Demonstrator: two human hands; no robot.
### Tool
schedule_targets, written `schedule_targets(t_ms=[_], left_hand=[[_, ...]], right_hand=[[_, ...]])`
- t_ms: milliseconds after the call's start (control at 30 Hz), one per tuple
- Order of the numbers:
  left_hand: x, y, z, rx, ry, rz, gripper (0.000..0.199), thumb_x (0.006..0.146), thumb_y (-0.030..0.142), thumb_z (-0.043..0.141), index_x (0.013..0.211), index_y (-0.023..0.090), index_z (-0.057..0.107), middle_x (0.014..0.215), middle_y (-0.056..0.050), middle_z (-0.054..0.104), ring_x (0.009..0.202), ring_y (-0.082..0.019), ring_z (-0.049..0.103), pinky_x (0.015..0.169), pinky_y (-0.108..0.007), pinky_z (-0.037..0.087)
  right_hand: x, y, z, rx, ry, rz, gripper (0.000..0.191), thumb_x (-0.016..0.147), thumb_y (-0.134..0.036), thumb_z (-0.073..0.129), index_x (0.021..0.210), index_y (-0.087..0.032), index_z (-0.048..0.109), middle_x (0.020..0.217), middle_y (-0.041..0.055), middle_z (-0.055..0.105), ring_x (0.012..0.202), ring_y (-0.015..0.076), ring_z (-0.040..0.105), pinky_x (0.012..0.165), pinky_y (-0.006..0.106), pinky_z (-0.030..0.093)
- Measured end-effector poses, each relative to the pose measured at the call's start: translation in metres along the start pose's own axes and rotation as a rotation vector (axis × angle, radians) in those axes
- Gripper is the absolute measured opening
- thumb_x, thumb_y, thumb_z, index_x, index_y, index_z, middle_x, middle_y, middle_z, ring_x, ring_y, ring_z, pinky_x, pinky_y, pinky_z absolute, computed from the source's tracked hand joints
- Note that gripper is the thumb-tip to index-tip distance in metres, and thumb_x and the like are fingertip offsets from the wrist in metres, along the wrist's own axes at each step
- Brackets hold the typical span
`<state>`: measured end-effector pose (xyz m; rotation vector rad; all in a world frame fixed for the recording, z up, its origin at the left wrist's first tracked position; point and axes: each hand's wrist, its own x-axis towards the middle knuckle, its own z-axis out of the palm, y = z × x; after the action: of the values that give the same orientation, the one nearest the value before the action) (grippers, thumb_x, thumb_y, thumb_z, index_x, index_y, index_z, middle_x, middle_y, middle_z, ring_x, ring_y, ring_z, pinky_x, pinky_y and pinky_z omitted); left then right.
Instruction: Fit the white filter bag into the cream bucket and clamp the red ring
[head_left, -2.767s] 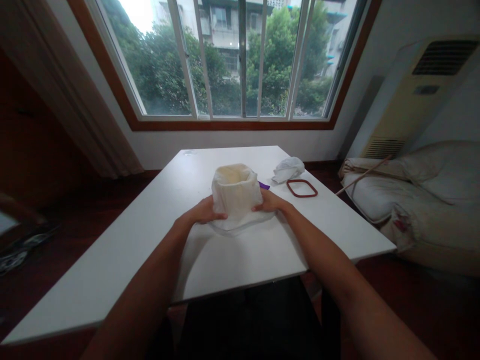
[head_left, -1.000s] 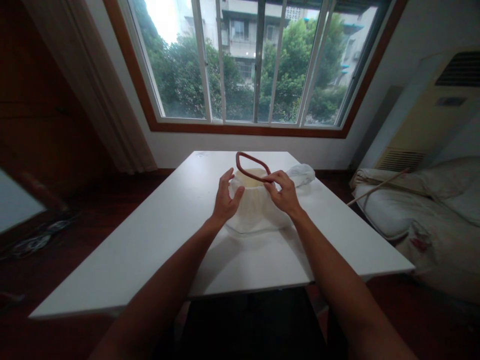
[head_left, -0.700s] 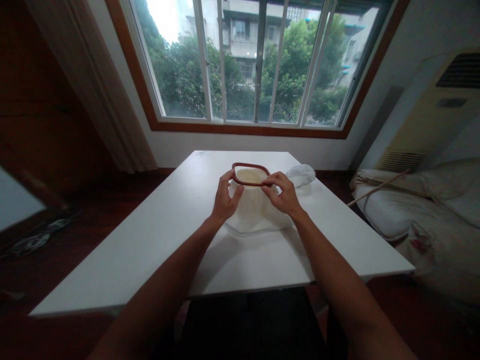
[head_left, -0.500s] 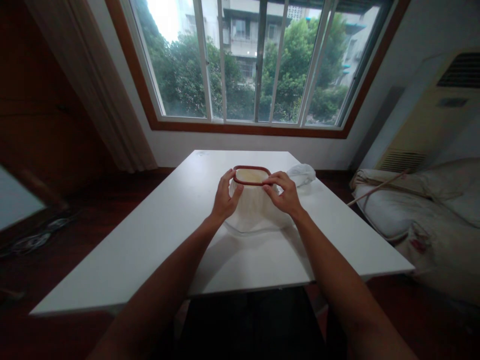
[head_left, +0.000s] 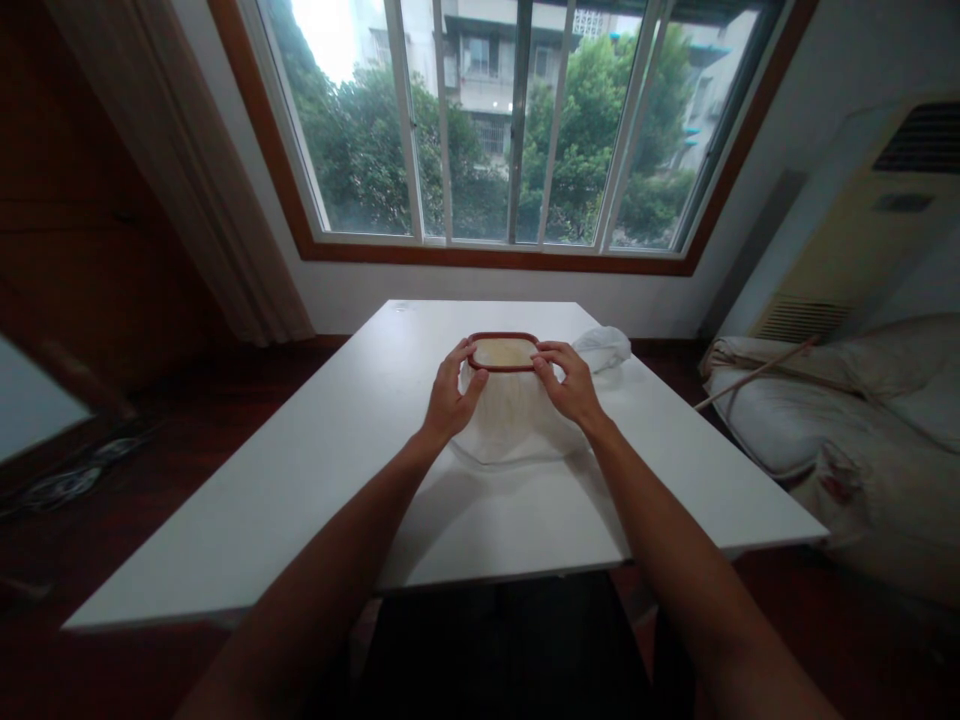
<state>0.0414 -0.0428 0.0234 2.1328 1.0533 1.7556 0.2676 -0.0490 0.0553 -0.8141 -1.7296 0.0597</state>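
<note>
Above the white table I hold a reddish-brown rounded frame, like an embroidery hoop (head_left: pixel 504 368), with pale cream cloth stretched across its middle. Thin whitish cloth (head_left: pixel 510 415) hangs from it and spreads onto the tabletop in front. My left hand (head_left: pixel 451 392) grips the hoop's left end, thumb at the near edge and fingers along the side. At the right end, my right hand (head_left: pixel 568 382) pinches the rim between thumb and fingers. Both hands are closed on the hoop.
A crumpled translucent plastic bag (head_left: pixel 602 348) lies on the white table (head_left: pixel 300 480) just beyond my right hand. Wrapped bundles with a stick (head_left: pixel 757 375) rest right of the table. A window (head_left: pixel 487 130) is ahead, and a curtain (head_left: pixel 217 200) hangs at left.
My right fingers have shifted slightly along the rim toward the hoop's right end. The left hand has stayed nearly in place, and the hoop has barely moved.
</note>
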Motion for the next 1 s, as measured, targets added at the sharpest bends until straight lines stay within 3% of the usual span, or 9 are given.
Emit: schedule_targets(t_ms=[333,467,567,767,900,1000], left_hand=[[0.005,0.004,-0.003,-0.101,0.071,0.037,0.025,0.097,0.041,0.050,0.111,0.021,0.058,0.150,-0.014,0.047,0.141,-0.026,0.043,0.114,-0.053,0.038],[0.007,0.000,-0.005,-0.227,0.044,0.038,0.023,0.098,0.042,0.048,0.107,0.022,0.056,0.152,-0.014,0.044,0.144,-0.026,0.038,0.117,-0.054,0.032],[0.007,0.000,-0.006,-0.302,-0.004,0.053,0.022,0.098,0.042,0.049,0.106,0.023,0.055,0.153,-0.013,0.043,0.145,-0.026,0.036,0.119,-0.055,0.028],[0.010,0.003,-0.007,-0.340,0.024,0.034,0.027,0.099,0.043,0.047,0.117,0.025,0.056,0.150,-0.010,0.048,0.143,-0.026,0.040,0.119,-0.055,0.029],[0.012,0.005,-0.004,-0.206,0.113,-0.104,0.044,0.094,0.047,0.055,0.135,0.030,0.051,0.150,-0.009,0.047,0.137,-0.028,0.047,0.111,-0.054,0.042],[0.010,0.008,-0.003,-0.150,0.093,-0.153,0.049,0.094,0.049,0.054,0.139,0.031,0.049,0.151,-0.009,0.046,0.132,-0.029,0.052,0.105,-0.054,0.048]], right_hand=[[0.002,-0.014,-0.010,0.041,0.029,-0.092,0.033,0.098,-0.044,0.048,0.122,-0.026,0.063,0.130,0.0096,0.061,0.126,0.0248,0.054,0.110,0.049,0.042],[0.002,-0.008,-0.011,0.035,0.007,-0.082,0.041,0.099,-0.047,0.044,0.135,-0.029,0.054,0.143,0.0087,0.052,0.136,0.0253,0.044,0.116,0.052,0.034],[0.001,0.000,-0.010,0.077,-0.032,-0.042,0.046,0.099,-0.051,0.042,0.140,-0.029,0.049,0.146,0.0089,0.049,0.138,0.0256,0.043,0.115,0.052,0.035],[0.000,0.003,-0.005,0.199,0.006,0.004,0.040,0.091,-0.056,0.055,0.120,-0.028,0.058,0.126,0.0088,0.056,0.121,0.0238,0.054,0.102,0.044,0.050],[0.000,-0.004,-0.001,0.058,0.089,0.014,0.033,0.085,-0.051,0.067,0.106,-0.026,0.061,0.112,0.0081,0.056,0.112,0.0245,0.054,0.098,0.045,0.051],[0.000,-0.010,0.002,-0.068,0.101,0.041,0.028,0.082,-0.047,0.071,0.096,-0.024,0.063,0.100,0.0069,0.055,0.099,0.0245,0.055,0.092,0.045,0.051]])
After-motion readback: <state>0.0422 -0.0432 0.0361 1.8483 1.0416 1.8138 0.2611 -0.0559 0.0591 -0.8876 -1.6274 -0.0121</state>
